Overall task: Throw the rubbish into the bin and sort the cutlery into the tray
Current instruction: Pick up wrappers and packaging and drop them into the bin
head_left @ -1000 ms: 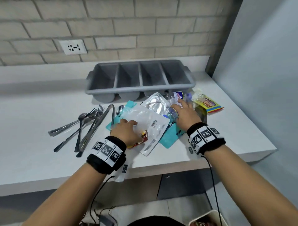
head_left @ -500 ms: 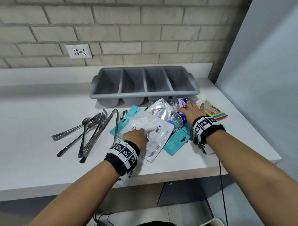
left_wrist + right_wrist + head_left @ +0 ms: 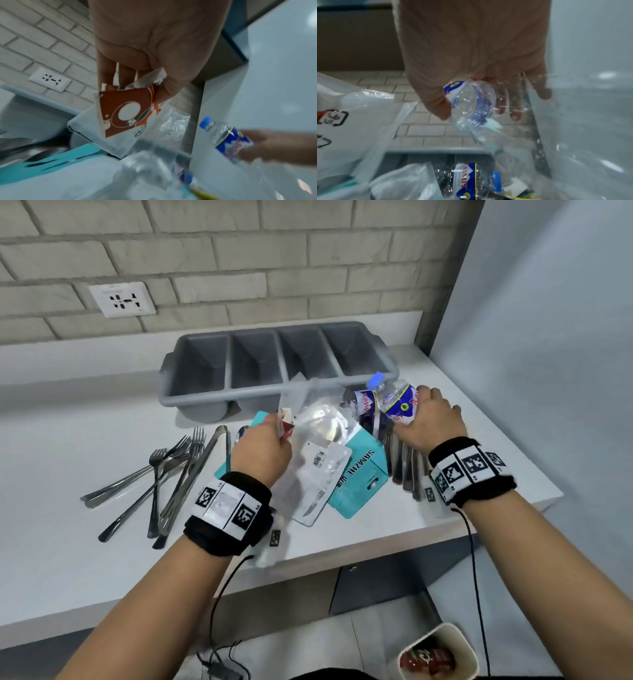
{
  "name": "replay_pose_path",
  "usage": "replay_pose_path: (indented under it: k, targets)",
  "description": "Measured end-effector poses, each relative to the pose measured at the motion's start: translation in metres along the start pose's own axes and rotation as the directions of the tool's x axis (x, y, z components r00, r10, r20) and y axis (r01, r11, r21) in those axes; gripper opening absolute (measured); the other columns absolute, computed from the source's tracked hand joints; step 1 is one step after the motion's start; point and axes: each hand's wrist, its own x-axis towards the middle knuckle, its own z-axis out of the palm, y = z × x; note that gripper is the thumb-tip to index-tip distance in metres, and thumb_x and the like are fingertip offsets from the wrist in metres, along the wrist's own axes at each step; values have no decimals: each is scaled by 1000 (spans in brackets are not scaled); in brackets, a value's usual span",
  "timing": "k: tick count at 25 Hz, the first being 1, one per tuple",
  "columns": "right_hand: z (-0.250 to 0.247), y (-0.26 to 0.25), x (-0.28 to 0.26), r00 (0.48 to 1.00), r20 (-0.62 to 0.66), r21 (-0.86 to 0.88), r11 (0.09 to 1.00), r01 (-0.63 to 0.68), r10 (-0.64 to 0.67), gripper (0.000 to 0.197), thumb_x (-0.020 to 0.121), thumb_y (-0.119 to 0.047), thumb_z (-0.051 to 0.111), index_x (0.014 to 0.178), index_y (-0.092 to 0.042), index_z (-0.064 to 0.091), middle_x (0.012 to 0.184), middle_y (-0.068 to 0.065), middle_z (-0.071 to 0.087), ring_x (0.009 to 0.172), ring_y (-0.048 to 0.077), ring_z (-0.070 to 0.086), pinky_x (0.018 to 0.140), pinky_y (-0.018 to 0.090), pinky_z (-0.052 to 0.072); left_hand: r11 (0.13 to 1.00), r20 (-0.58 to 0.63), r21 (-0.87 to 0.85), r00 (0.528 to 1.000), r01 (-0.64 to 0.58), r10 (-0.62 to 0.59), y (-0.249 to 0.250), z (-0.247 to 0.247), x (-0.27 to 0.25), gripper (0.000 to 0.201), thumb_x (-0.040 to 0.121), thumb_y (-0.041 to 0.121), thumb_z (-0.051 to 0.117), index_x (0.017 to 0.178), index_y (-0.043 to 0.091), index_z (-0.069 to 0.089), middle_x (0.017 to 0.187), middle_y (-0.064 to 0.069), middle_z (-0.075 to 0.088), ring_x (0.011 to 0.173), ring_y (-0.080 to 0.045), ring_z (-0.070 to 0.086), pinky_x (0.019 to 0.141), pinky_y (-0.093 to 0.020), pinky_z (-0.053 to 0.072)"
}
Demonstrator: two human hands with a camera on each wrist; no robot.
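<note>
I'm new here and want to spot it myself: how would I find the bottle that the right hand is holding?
Start at the grey cutlery tray against the brick wall and look just in front of its right end. There the right hand grips a clear plastic bottle. Unlike the second bottle lying beside it, it is lifted, blue cap up.

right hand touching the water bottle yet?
Touching. Right wrist view shows the right hand with thumb and fingers wrapped around the water bottle.
</note>
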Motion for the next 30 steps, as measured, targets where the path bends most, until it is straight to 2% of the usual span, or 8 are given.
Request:
replay_pose_path:
  k: [3, 7, 9, 14, 17, 21, 27, 30]
  targets:
    - [-15, 15, -38, 986, -125, 322, 945, -63, 109, 59, 76, -28, 63, 124, -1, 42, 119, 22, 52, 111, 37, 53, 91, 41, 44, 927, -70, -372, 997, -46, 21, 26, -20, -15, 31, 89, 16, 55, 119, 8, 57, 101, -9, 66, 95, -28, 60, 78, -27, 41]
    - [-21, 53, -104, 922, -216, 554, 818, -155, 321, 59, 72, -27, 63, 121, -3, 41, 110, 16, 59, 95, 29, 57, 80, 32, 45, 768, 207, -640, 962, -6, 180, 67, 4, -44, 34, 78, 16, 59, 112, 13, 63, 109, -8, 70, 101, -27, 65, 95, -37, 50]
    - [-17, 81, -136, 864, -236, 639, 741, -207, 444, 62, 71, -25, 63, 124, -3, 40, 104, 8, 60, 88, 22, 57, 79, 27, 45, 769, 375, -639, 874, 2, 309, 90, 31, -63, 39, 72, 21, 57, 110, 12, 65, 111, -13, 71, 103, -29, 66, 97, -43, 50]
    - [18, 162, -218, 722, -151, 787, 524, -325, 675, 62, 75, -19, 68, 127, 0, 40, 98, -5, 57, 81, -1, 59, 66, -6, 38, 836, 622, -547, 648, -42, 439, 133, 112, -110, 36, 87, 13, 57, 122, 17, 58, 111, -1, 68, 102, -19, 64, 94, -29, 48]
    - [55, 213, -267, 596, -46, 836, 357, -417, 802, 62, 75, -14, 73, 125, 2, 41, 99, 0, 59, 73, -15, 59, 69, -1, 44, 890, 763, -456, 518, 7, 386, 147, 173, -138, 36, 84, 9, 60, 119, 15, 59, 105, 2, 65, 97, -16, 62, 91, -24, 45]
    - [104, 254, -316, 458, 136, 821, 159, -549, 879, 64, 73, -19, 75, 124, 1, 42, 109, 12, 61, 93, 18, 59, 84, 32, 50, 941, 859, -339, 406, -5, 312, 148, 252, -164, 36, 77, 15, 60, 112, 10, 62, 109, -11, 71, 102, -27, 67, 97, -43, 51]
    - [192, 289, -352, 345, 304, 797, -39, -603, 888, 61, 76, 5, 70, 127, 5, 37, 113, 11, 55, 83, 13, 58, 65, 3, 49, 982, 912, -167, 364, -88, 188, 137, 369, -186, 41, 84, 8, 55, 125, 11, 52, 117, -8, 66, 111, -25, 62, 96, -33, 47]
    - [253, 298, -362, 244, 367, 777, -152, -611, 898, 68, 75, 3, 70, 130, -2, 31, 119, 12, 57, 97, 21, 59, 82, 23, 52, 995, 916, -52, 393, -88, 83, 114, 440, -192, 44, 85, 15, 59, 126, 8, 48, 121, -14, 64, 114, -30, 60, 98, -37, 48]
